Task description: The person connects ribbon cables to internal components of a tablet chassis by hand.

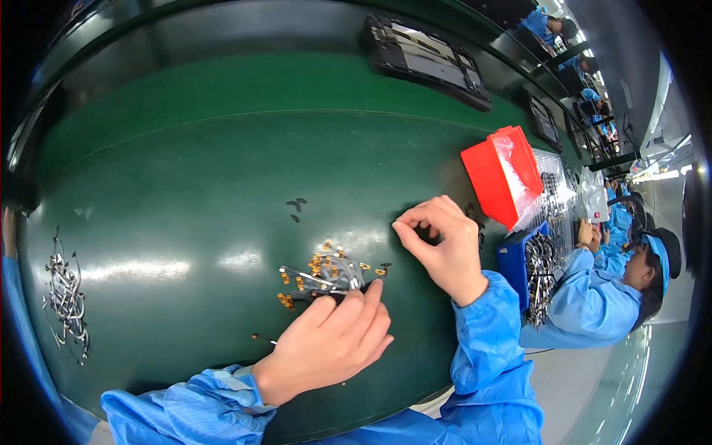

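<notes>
Loose heap of small grey-and-orange flex parts (324, 273), apparently connectors, on green mat.

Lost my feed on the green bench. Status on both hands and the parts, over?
Left hand closed on tweezers over small flex-cable pile. Right hand pinching, fingers together, contents too small to tell. Red bin stands clear at right.

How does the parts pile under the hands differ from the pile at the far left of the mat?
The small pile mixes orange-tipped pieces with grey strips; the left pile looks all grey. The small pile lies compact at mat centre, with the left hand on its near edge; the left pile trails along the mat's edge, untouched. Both rest loose on the green mat.
</notes>
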Action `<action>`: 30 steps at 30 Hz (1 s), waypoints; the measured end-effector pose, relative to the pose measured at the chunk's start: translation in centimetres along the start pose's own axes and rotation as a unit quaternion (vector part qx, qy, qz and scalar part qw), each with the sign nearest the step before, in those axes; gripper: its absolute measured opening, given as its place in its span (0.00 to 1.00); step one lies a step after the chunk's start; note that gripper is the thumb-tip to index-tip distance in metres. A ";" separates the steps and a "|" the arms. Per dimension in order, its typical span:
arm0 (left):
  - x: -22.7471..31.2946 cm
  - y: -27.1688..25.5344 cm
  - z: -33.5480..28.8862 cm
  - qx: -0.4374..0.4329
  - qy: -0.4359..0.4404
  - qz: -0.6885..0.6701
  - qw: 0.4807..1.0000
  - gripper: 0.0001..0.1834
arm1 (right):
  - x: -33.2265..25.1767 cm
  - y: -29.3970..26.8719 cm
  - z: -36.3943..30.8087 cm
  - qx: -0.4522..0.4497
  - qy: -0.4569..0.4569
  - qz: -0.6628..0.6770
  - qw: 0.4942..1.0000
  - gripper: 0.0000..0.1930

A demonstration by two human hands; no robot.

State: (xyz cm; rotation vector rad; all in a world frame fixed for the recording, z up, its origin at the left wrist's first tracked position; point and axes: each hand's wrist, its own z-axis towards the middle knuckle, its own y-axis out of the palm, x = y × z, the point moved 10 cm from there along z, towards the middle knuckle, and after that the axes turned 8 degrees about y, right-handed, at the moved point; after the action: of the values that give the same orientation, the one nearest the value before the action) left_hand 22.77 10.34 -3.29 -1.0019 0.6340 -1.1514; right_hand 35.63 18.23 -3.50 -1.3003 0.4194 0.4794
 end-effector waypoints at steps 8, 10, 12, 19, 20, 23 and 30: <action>-0.1 0.3 -0.1 -0.020 -0.022 -0.003 1.000 0.16 | 0.4 -1.9 -0.3 0.000 -0.014 0.040 0.999 0.09; -0.1 0.3 -0.1 -0.024 -0.024 -0.008 0.999 0.16 | 0.1 -0.7 -0.3 -0.032 -0.029 0.068 0.997 0.09; -0.2 0.4 -0.1 -0.026 -0.027 -0.008 0.999 0.16 | -0.2 -0.5 -0.3 -0.033 -0.033 0.059 0.997 0.09; -0.4 0.3 -0.1 -0.021 -0.027 -0.020 0.999 0.15 | -0.1 0.4 -0.3 -0.013 -0.053 0.042 0.998 0.07; -0.4 0.3 -0.1 -0.021 -0.027 -0.020 0.999 0.16 | -0.3 0.5 -0.2 -0.009 -0.056 0.039 0.998 0.06; -0.3 0.3 -0.1 -0.018 -0.026 -0.021 0.999 0.16 | -0.7 0.4 -0.3 0.003 -0.065 0.014 0.998 0.05; -0.3 0.1 -0.1 -0.010 -0.010 0.004 1.000 0.16 | -0.8 1.3 -0.1 0.023 -0.012 -0.052 0.998 0.07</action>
State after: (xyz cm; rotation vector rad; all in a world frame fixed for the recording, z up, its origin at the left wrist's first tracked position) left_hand 22.60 10.56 -3.46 -1.0260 0.6340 -1.1278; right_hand 34.27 18.32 -4.18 -1.2632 0.3394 0.3956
